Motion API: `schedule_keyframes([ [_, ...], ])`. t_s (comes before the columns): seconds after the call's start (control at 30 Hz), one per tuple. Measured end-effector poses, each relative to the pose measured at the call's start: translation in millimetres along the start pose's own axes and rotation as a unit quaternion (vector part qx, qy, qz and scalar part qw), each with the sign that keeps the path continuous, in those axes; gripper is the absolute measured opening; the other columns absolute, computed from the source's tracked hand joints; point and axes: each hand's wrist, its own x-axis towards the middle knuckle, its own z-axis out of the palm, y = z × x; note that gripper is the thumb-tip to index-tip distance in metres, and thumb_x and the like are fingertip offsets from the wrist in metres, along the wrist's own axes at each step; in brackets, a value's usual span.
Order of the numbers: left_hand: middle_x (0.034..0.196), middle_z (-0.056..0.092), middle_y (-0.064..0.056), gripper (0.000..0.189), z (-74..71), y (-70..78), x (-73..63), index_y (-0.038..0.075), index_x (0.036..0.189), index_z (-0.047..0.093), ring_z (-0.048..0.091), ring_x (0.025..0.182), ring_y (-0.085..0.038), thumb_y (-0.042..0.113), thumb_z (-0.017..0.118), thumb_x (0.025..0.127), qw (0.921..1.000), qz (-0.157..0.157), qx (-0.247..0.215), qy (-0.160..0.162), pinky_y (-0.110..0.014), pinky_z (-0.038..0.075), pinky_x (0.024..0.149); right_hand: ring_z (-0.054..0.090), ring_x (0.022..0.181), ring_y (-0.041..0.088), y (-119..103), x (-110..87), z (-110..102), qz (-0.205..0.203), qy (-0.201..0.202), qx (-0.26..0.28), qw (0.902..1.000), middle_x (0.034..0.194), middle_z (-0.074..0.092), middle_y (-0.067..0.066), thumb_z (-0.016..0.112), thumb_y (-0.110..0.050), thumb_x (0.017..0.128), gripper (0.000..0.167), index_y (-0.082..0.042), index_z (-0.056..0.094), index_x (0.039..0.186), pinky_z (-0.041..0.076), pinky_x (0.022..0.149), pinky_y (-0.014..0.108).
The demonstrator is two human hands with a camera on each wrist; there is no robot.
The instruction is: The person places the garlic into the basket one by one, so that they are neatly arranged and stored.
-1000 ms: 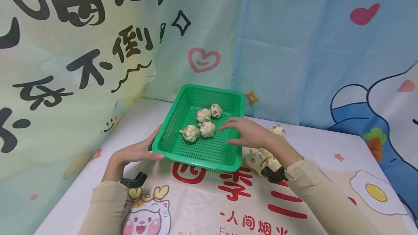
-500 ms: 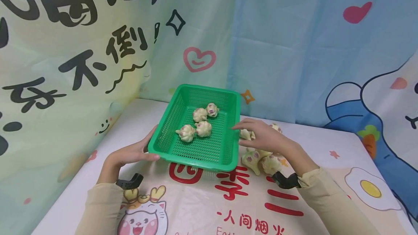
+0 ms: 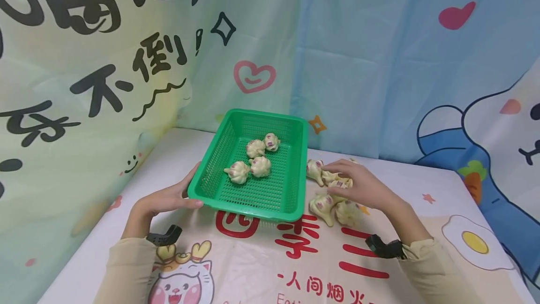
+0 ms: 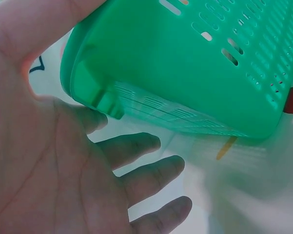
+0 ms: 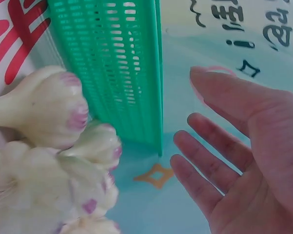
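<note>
A green plastic mesh basket (image 3: pixel 249 209) sits mid-table with several whitish, purple-marked garlic bulbs (image 3: pixel 259 166) in it. My left hand (image 3: pixel 170 197) holds its near-left corner. In the left wrist view the thumb (image 4: pixel 44 29) lies over the rim, while the other fingers (image 4: pixel 151 178) reach below and outside. To the basket's right, several more garlic bulbs (image 3: pixel 322 208) lie on the table in a cluster. Over that cluster hovers my right hand (image 3: pixel 364 186), fingers spread. The right wrist view shows nothing in its grasp, with garlic bulbs (image 5: pixel 53 107) off to the side.
A white printed cloth (image 3: pixel 253 266) covers the table. Behind it hangs a blue printed curtain (image 3: pixel 350 83), close to the basket's far side. A pale green printed curtain (image 3: pixel 105 154) runs along the left edge. Each wrist wears a black device (image 3: pixel 386 247).
My right hand has moved right, from over the basket's right side to over the loose garlic bulbs. The left hand stays at the basket's corner. The head view has shifted slightly.
</note>
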Motion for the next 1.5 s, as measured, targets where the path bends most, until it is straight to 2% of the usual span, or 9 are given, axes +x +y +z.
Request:
schedule_keyframes([
  [0.17,0.16,-0.01,0.0,0.105,0.1,-1.2,0.4,0.037,0.15,-0.013,-0.003,0.145,-0.033,0.026,0.068,0.085,1.0,-0.002,0.002,0.002,-0.069,0.01,0.109,0.052,0.12,0.037,15.5,-12.9,0.2,0.019,0.03,0.01,0.9993,0.132,0.054,0.012,0.072,-0.022,0.085,0.052,-0.01,0.055,0.133,0.047,0.093,0.056],
  [0.3,0.16,-0.01,-0.001,0.105,0.5,-0.5,-0.2,0.037,0.15,-0.013,-0.003,0.145,-0.034,0.026,0.069,0.085,0.9999,-0.007,0.005,0.005,-0.069,0.01,0.108,0.051,0.121,0.041,29.6,-24.6,-0.3,0.053,0.05,0.025,0.997,0.137,0.049,0.016,0.07,-0.021,0.086,0.052,-0.007,0.053,0.133,0.046,0.094,0.057],
  [0.57,0.16,-0.011,-0.001,0.105,-0.6,1.4,-2.1,0.035,0.151,-0.013,-0.003,0.145,-0.034,0.026,0.068,0.085,0.9999,-0.009,0.011,0.007,-0.069,0.01,0.108,0.05,0.121,0.04,62.4,-42.9,6.1,0.105,0.081,0.045,0.9902,0.136,0.049,0.017,0.069,-0.025,0.087,0.055,-0.005,0.051,0.135,0.043,0.097,0.054],
  [0.73,0.16,-0.012,-0.001,0.105,-0.3,0.7,-2.6,0.036,0.15,-0.014,-0.004,0.145,-0.034,0.025,0.068,0.085,0.9999,-0.01,0.005,0.008,-0.07,0.008,0.108,0.041,0.13,0.039,86.1,-49.2,10.8,0.139,0.094,0.069,0.9834,0.142,0.044,0.017,0.068,-0.029,0.088,0.061,-0.006,0.046,0.139,0.039,0.1,0.054],
  [1.07,0.16,-0.013,-0.001,0.106,-0.3,-1.2,-1.8,0.035,0.151,-0.014,-0.006,0.145,-0.035,0.023,0.068,0.085,0.9999,-0.009,-0.002,0.007,-0.071,0.005,0.107,0.031,0.137,0.043,120.6,-54.7,19.7,0.194,0.096,0.128,0.968,0.151,0.032,0.019,0.065,-0.041,0.088,0.073,-0.011,0.033,0.147,0.035,0.103,0.058],
  [1.3,0.16,-0.013,-0.001,0.105,-0.2,-2.2,-2.3,0.037,0.15,-0.013,-0.007,0.145,-0.036,0.024,0.068,0.085,0.9999,-0.011,0.003,0.009,-0.072,0.006,0.106,0.029,0.139,0.041,135.2,-50.9,28.0,0.214,0.08,0.164,0.9595,0.153,0.029,0.019,0.067,-0.043,0.086,0.079,-0.013,0.03,0.149,0.034,0.105,0.053],
  [1.5,0.16,-0.013,-0.001,0.106,-0.2,-3.7,-0.3,0.037,0.15,-0.013,-0.007,0.145,-0.035,0.023,0.069,0.084,0.9999,-0.007,-0.003,0.008,-0.072,0.005,0.106,0.029,0.139,0.043,142.6,-47.3,34.2,0.232,0.067,0.17,0.9554,0.153,0.028,0.019,0.068,-0.048,0.083,0.086,-0.012,0.028,0.15,0.034,0.105,0.052],
])
